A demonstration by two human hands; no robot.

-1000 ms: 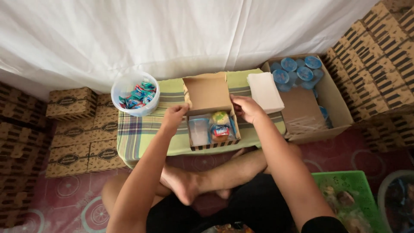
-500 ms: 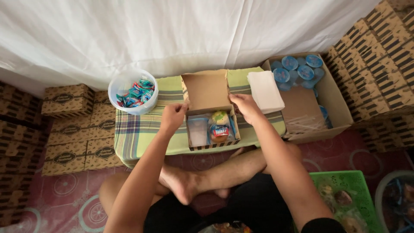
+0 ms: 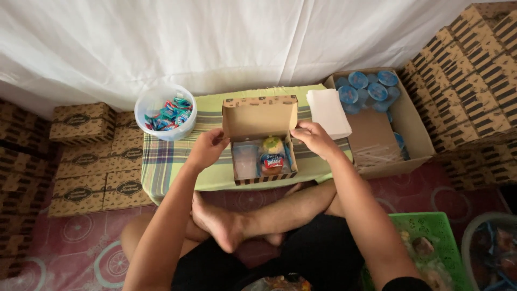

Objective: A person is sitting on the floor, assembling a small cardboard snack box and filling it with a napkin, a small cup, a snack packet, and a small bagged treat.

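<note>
A small brown cardboard box sits on a low table covered with a green plaid cloth. Its hinged lid stands tilted up over the box. Inside lie a wrapped snack with a red label and a clear packet. My left hand grips the lid's left side flap. My right hand holds the lid's right corner.
A clear tub of wrapped candies stands at the table's left rear. White napkins lie at the right rear. A carton of blue-lidded cups sits to the right. Stacks of patterned boxes flank both sides. A green basket is at lower right.
The lid has swung forward from lying open at the back, its patterned front flap now showing. Both hands moved with it.
</note>
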